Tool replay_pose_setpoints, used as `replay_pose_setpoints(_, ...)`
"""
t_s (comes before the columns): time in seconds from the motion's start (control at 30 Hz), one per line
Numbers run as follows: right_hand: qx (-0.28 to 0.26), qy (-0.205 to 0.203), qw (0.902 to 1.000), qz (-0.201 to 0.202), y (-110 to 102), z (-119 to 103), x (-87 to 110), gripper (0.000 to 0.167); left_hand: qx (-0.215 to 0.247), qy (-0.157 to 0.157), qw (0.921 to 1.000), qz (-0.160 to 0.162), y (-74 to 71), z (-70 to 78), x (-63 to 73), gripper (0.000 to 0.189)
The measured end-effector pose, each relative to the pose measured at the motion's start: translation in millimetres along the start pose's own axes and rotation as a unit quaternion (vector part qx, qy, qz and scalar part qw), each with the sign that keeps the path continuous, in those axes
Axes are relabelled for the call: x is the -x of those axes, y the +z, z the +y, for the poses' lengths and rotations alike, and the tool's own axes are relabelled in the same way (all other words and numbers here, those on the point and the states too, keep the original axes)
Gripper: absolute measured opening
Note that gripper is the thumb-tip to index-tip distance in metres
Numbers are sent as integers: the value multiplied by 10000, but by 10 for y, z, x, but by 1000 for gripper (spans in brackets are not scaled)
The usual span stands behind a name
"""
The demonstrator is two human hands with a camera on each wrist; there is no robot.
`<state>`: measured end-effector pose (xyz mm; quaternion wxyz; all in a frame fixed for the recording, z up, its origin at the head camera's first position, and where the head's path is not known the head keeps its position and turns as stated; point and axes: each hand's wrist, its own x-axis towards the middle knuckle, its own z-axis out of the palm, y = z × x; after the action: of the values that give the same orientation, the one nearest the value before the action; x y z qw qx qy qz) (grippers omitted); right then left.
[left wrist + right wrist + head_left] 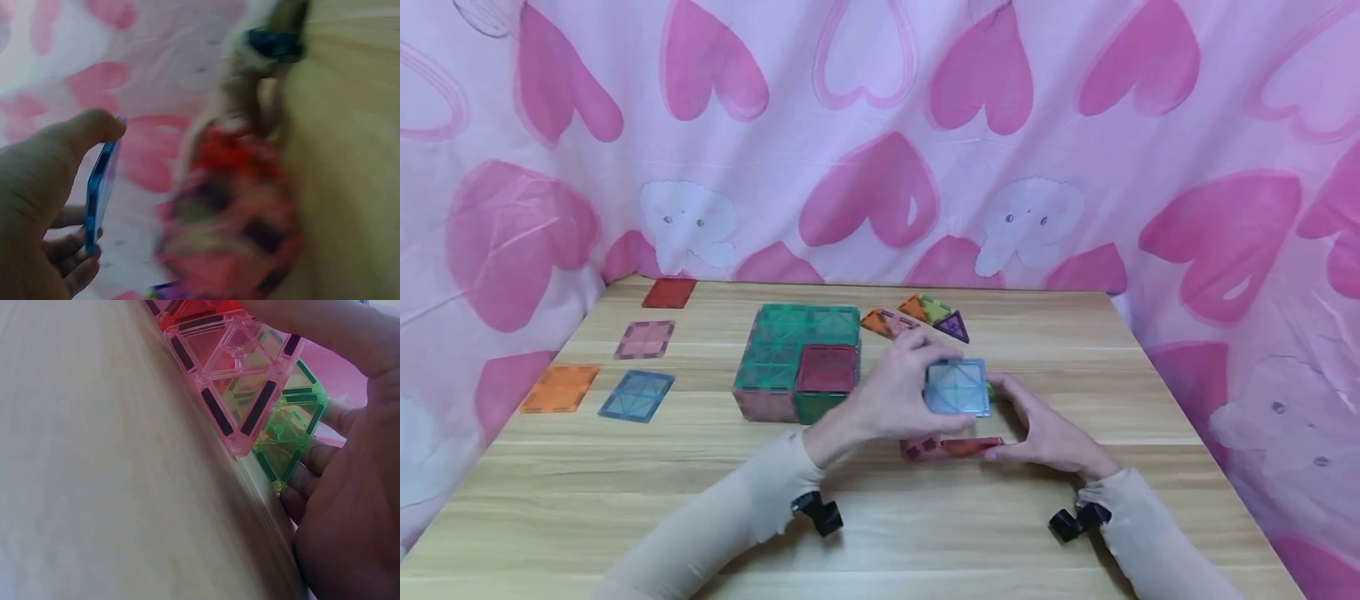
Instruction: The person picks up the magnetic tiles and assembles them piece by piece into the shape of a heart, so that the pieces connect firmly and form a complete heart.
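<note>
My left hand (887,392) holds a light blue square magnetic tile (957,387) by its opposite edges, thumb at the near side. In the left wrist view the blue tile (100,194) appears edge-on. Below and partly behind it stands a small structure of red and pink triangle tiles (966,447), mostly hidden from the head view. My right hand (1052,433) grips that structure from the right, its thumb at the near side. From the right wrist, a pink triangle tile (240,369) and a green triangle tile (287,434) show, with the fingers behind the green one.
Left of the hands stands a box of green and pink tiles (782,342) with a red square tile (827,368) at its front corner. Red (668,293), pink (645,339), orange (561,389) and blue (637,396) squares lie farther left. Several triangle tiles (936,310) lie behind.
</note>
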<state>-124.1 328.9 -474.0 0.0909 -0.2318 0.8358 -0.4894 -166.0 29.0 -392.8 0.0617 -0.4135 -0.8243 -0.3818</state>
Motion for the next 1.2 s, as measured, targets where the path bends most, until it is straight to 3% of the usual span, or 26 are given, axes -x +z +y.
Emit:
replay_pose_setpoints(0.1,-76,-39,10000,-11,11,7,8,107,-299,-53,9995,65,243,15,-8,76)
replay_pose_setpoints(0.23,-5,-16,10000,10,6,-11,20,106,-710,-234,9971,131,396,24,10,77)
replay_pose_setpoints(0.43,215,114,9997,-11,-3,-59,-3,110,-841,-513,9949,-220,439,5,53,78)
replay_pose_setpoints(0.7,568,98,9983,-38,8,-43,8,110,-986,-592,9920,-525,385,20,75,87)
replay_pose_setpoints(0.83,553,164,9983,-58,12,-34,7,108,-884,-489,9938,-456,273,50,110,94)
replay_pose_setpoints(0.93,471,142,9987,-94,7,-19,15,107,-735,-190,9969,-207,114,73,136,98)
replay_pose_setpoints(1.1,127,-24,9998,-115,-2,5,33,108,-549,307,9972,415,-284,35,217,99)
replay_pose_setpoints(1.2,-145,-5,9998,-108,7,16,46,110,-383,305,9955,806,-577,-65,347,97)
